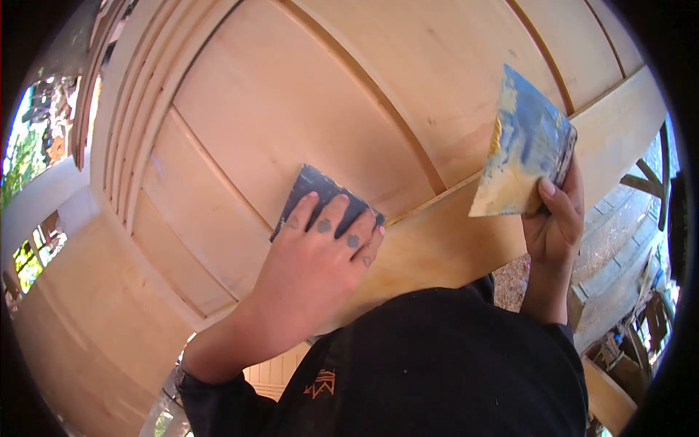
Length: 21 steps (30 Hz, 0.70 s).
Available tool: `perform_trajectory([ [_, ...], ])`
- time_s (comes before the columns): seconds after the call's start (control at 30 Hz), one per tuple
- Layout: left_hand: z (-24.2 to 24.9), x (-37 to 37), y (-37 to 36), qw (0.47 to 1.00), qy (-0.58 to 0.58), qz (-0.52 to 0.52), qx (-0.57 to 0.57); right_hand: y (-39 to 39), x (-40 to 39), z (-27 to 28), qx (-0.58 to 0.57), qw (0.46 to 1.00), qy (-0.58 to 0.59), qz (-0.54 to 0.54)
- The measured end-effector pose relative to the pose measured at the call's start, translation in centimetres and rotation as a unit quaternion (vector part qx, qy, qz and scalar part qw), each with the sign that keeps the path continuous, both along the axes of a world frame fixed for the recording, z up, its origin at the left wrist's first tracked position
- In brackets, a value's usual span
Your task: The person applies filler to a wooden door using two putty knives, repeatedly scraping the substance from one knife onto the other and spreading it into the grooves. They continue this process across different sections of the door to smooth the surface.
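Observation:
My left hand is closed on a dark, flat rectangular pad and presses it against the pale wooden panel. Four fingers lie across the pad's face; the thumb is hidden. Grey patches mark some of the knuckles. On the other side, my right hand grips a blue-grey putty spreader plate by its lower right side, thumb in front. Cream-yellow paste is smeared over that plate, thickest along its left edge and lower corner. The plate is held up in front of the wood, tilted.
Raised strips and grooves divide the panel. A wide wooden rail runs along its near side. More light wooden boards stand at left. At right lie grey slabs and scrap wood.

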<state>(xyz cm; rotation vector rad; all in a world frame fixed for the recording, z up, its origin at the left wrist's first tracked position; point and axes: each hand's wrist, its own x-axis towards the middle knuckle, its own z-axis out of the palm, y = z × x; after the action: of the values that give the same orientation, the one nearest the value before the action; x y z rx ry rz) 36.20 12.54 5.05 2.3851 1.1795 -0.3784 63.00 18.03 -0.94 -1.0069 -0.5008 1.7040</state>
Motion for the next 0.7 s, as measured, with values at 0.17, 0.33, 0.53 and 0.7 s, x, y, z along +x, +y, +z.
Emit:
perform_trajectory([
  [0.17, -0.5, -0.1, -0.1, 0.999, -0.016, -0.037, -0.022, -4.4, 0.9, -0.1, -0.027, 0.998, -0.041, -0.049],
  [0.33, -0.4, -1.4, -0.6, 0.996, -0.035, -0.074, 0.022, -8.2, 0.0, 1.0, -0.042, 0.991, -0.094, -0.082],
  [0.53, 0.3, -3.1, -2.2, 0.996, 0.005, -0.092, -0.019, -11.8, 0.3, 2.1, -0.043, 0.983, -0.130, -0.120],
  [0.7, 0.6, -3.4, -2.8, 0.994, 0.008, -0.108, -0.028, -12.7, 2.1, 2.4, -0.029, 0.981, -0.134, -0.137],
])
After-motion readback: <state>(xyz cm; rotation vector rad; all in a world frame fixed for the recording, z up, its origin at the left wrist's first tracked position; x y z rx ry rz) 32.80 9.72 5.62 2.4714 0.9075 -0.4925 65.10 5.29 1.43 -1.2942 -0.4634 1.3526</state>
